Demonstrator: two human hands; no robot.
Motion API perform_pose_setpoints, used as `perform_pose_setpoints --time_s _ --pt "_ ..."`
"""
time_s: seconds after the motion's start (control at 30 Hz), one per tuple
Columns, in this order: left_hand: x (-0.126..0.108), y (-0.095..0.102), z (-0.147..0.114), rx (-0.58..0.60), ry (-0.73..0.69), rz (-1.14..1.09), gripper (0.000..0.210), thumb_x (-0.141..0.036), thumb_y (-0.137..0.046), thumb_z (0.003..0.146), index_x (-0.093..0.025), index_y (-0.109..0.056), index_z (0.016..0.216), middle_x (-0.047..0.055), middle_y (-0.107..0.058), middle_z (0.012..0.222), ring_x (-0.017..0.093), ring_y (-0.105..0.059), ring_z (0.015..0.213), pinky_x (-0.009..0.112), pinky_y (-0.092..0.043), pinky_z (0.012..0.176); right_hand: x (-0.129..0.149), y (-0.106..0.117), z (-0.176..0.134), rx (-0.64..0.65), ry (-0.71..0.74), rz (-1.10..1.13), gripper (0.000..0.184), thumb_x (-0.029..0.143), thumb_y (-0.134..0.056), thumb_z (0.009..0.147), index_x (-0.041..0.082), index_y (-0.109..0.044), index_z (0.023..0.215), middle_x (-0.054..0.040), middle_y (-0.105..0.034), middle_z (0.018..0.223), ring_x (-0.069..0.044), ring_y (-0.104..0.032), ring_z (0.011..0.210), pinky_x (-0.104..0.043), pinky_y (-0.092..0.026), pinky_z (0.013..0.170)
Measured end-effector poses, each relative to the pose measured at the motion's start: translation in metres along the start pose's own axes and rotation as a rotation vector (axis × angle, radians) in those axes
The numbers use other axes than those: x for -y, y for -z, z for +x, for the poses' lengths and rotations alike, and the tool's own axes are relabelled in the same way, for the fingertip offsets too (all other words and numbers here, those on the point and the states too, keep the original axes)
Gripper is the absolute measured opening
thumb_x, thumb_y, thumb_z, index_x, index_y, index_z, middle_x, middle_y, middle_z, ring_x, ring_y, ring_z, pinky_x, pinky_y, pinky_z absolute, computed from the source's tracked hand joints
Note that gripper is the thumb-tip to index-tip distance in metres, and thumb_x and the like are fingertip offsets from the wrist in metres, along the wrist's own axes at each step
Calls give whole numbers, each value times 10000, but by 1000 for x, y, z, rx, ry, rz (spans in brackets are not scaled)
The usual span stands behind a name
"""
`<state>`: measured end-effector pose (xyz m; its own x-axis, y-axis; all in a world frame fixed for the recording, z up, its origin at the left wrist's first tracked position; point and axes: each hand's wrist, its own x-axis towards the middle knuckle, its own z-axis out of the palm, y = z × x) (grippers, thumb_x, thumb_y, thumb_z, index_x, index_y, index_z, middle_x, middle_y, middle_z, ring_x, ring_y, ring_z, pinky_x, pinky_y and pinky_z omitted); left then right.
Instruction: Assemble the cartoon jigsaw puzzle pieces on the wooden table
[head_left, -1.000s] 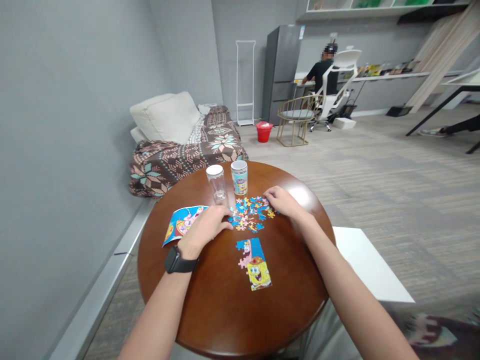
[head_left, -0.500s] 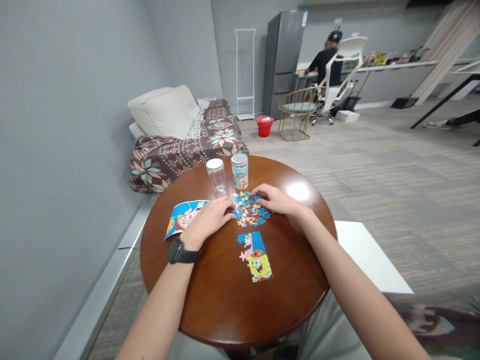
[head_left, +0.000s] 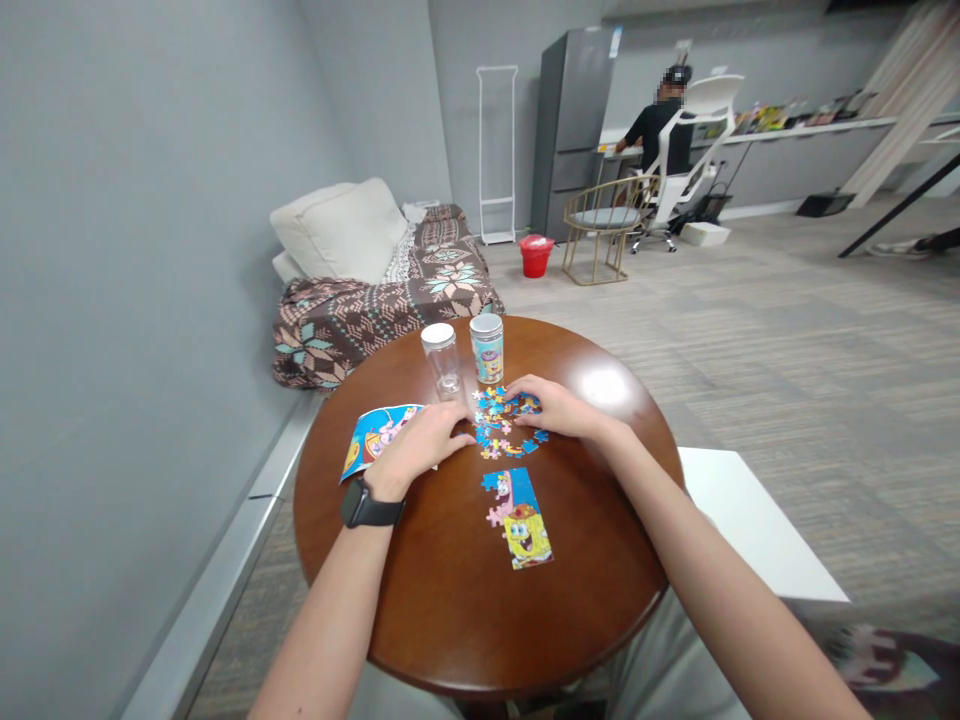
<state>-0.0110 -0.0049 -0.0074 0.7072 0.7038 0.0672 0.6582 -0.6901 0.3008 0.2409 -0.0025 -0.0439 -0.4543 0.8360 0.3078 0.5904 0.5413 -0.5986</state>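
Note:
A pile of loose jigsaw pieces (head_left: 493,423) in blue, pink and yellow lies between my two hands on the round wooden table (head_left: 450,610). My left hand (head_left: 429,440), with a black watch on the wrist, rests at the pile's left edge, fingers stretched and thumb apart. From the right, my right hand (head_left: 559,408) reaches over the pile with curved fingers, thumb and fingers spread among the pieces. Nearer to me lies a joined puzzle section (head_left: 523,520) with a yellow character and part of a pink one. A picture sheet (head_left: 369,438) lies partly under my left hand.
Behind the pile stand a clear jar (head_left: 444,368) with a white lid and a printed jar (head_left: 487,350). A patterned couch (head_left: 375,320) is beyond the table. A white board (head_left: 757,520) is at the right. Farther back, a person (head_left: 660,135) sits by a counter.
My right hand's fingers have shifted slightly within the pile. Some pieces have moved, and a patch of bare table now shows in its lower right. The whole view has shifted a little.

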Motion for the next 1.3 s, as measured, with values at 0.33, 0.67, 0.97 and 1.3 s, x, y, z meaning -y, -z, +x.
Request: perform_pose_setpoints --time_s 0.33,0.67,0.97,1.3 --pt "5 4 -1 39 16 -61 100 -142 -589 786 -170 -626 874 42 -669 901 168 -604 826 268 -447 760 35 -10 1 190 149 24 405 336 -743 708 200 -667 1082 -109 -511 1304 -228 -521 1182 -355 -397 1028" --pt "5 -6 -1 -6 -63 -78 197 -80 -557 790 -189 -612 945 44 -647 969 178 -599 907 284 -453 821 24 -15 3 126 59 -76 122 151 -646 767 194 -714 860 -98 -569 1195 -227 -574 1104 -386 -433 982" --pt "8 -9 -1 -7 -59 -154 135 -122 -587 779 -189 -568 895 24 -592 906 173 -569 847 294 -437 781 36 -22 4 138 229 2 290 289 -676 778 201 -668 1054 -97 -562 1213 -211 -553 1123 -370 -415 1010" --pt "-5 -9 4 -61 156 -557 183 -136 -611 739 -183 -575 913 2 -628 818 135 -605 730 269 -476 712 26 -29 7 61 202 -46 137 182 -608 813 176 -663 938 -102 -593 1123 -204 -568 1072 -368 -444 960"
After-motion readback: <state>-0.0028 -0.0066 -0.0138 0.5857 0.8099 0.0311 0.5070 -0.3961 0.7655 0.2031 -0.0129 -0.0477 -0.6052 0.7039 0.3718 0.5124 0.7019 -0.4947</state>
